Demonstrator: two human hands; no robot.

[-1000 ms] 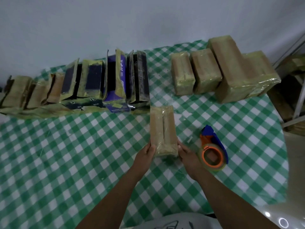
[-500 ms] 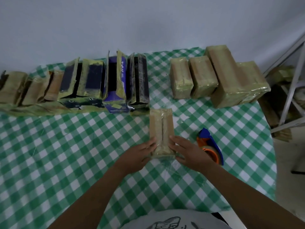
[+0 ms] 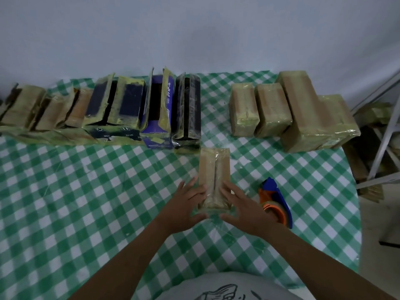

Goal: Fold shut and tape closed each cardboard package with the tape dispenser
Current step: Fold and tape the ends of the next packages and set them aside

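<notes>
Package (image 3: 214, 169): lay at mid-counter (image 3: 86, 202), flaps folded shut, glossy tape along the seam. Judged light, stiff-walled, slick under tape (best held by the long sides).
Left hand (image 3: 184, 204), right hand (image 3: 242, 206): flat fingers pressed its near end, neither grip clenched.
Dispenser (image 3: 275, 202): just right of it.
Open boxes (image 3: 129, 109): back left, contents unclear.
Taped packages (image 3: 292, 111): back right.

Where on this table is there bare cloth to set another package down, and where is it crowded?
Free: the checked cloth left of the left hand, before the open boxes; the gap between open boxes and taped packages. Crowded: the back row, and around the tape dispenser.
</notes>
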